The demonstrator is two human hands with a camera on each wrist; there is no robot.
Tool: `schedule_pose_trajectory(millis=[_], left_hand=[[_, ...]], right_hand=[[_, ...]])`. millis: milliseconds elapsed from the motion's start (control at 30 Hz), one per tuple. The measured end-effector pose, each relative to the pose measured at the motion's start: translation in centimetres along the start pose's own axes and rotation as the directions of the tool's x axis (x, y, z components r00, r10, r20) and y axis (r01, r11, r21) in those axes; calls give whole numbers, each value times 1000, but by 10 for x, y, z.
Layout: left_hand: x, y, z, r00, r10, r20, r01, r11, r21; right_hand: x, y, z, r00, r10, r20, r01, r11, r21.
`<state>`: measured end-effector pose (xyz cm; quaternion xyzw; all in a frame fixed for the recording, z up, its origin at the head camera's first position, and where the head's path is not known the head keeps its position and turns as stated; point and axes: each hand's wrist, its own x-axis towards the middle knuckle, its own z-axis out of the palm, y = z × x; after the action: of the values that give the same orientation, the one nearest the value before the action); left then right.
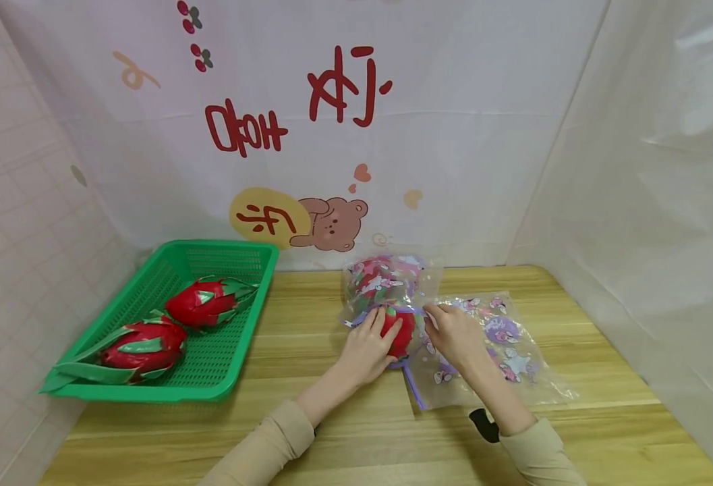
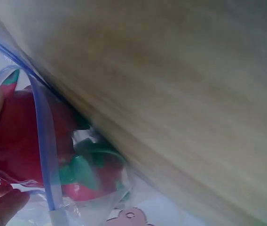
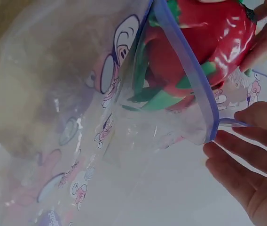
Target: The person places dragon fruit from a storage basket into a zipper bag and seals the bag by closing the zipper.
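My left hand [image 1: 365,347] grips a red dragon fruit [image 1: 398,335] with green scales at the purple-rimmed mouth of a clear printed zip bag [image 1: 419,273]. Deeper inside that bag lies another dragon fruit [image 2: 100,174], seen through the plastic in the left wrist view. On the other side of the mouth my right hand [image 1: 456,334] pinches the bag's purple rim [image 3: 211,108] between thumb and fingers, its other fingers spread. The gripped fruit sits partly within the rim, and my left fingers [image 3: 265,37] show at its far side in the right wrist view.
To the left stands a green plastic basket [image 1: 222,388] with two dragon fruits [image 1: 144,347] in it. A second printed zip bag [image 1: 514,358] lies flat under and beside my right forearm. Fabric-covered walls [image 1: 453,169] close in the wooden table [image 1: 314,432] at the back and sides.
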<state>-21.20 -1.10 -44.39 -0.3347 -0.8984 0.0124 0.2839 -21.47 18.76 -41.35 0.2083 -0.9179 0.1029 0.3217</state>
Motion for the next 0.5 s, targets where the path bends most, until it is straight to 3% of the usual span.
schedule_pose_trajectory(millis=[100,200,367,433,500], left_hand=[[-1,2,3,995,96,-39,-92,991,100],[-3,0,3,983,179,-36,-171,971,166],[-5,-5,2,935,353,21,-347,903,252],[-4,-5,1,921,387,38,-383,884,269],[-4,-4,1,918,392,53,-391,878,276]], right_hand=[[1,0,2,996,-29,-87,30,1000,2],[3,0,2,986,-71,-148,73,997,11],[10,-2,0,974,-128,-185,131,991,2],[14,-4,-1,971,-147,-188,152,988,12],[17,-6,-1,967,-164,-195,172,985,26]])
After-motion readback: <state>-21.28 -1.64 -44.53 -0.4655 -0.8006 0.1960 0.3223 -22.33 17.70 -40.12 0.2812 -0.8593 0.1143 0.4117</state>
